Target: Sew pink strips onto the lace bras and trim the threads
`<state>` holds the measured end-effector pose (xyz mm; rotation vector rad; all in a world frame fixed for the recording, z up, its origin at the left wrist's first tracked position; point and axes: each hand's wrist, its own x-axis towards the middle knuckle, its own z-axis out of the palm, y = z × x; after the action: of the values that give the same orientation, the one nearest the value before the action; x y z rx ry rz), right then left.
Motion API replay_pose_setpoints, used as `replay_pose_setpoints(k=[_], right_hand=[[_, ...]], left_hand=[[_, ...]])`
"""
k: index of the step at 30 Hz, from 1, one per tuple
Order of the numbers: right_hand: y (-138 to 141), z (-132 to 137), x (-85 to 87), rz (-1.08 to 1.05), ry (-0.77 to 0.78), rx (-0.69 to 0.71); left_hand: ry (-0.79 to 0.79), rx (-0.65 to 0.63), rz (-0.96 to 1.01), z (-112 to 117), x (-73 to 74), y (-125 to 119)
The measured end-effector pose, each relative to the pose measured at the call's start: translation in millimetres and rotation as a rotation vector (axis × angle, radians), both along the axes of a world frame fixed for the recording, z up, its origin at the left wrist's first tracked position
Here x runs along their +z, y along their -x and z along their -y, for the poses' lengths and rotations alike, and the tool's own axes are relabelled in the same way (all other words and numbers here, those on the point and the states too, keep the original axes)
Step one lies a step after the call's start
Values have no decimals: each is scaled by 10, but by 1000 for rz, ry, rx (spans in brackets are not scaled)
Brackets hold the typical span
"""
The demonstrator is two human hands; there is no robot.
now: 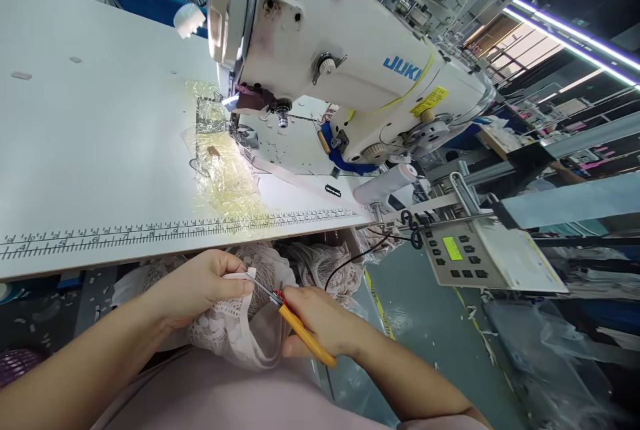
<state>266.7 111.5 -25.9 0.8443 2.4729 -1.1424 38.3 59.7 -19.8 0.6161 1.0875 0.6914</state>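
My left hand (213,285) is closed, pinching a pale elastic band (245,323) at the edge of a white lace garment (220,330), probably a bra. The garment hangs below the table edge, over my lap. My right hand (317,320) grips scissors (305,333) with orange handles. Their metal blades point up and left, and the tips touch or nearly touch the band beside my left fingertips. Whether the blades are parted cannot be made out. More lace pieces (325,267) lie just beyond, under the table edge.
A white JUKI sewing machine (350,43) stands on the white table (100,150), which has a printed ruler (150,233) along its near edge. A thread cone (385,183) and a control panel (465,253) are to the right. A black cable (350,260) hangs near my right hand.
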Motion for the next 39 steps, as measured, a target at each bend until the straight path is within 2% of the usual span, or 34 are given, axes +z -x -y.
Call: replay_pose_setpoints(k=[8,16,22,29,34,39], right_hand=[[19,89,-58,-7,23,-75],[75,150,-68,10,62,-166],[93,179,-173,-27,29,-192],[86,148,-274,-150,27,-201],[57,6,-136,-174,-4,-191],[83,-51,-29,-271,-31,-203]], left_hand=[[20,-24,23,12,-19,31],[89,26,58,-15,-13,30],[105,21,38,5,-39,54],[-15,-37,-115,2,-29,127],[-148,-68,-215,46,15,178],[-244,0,-254,111,89,201]])
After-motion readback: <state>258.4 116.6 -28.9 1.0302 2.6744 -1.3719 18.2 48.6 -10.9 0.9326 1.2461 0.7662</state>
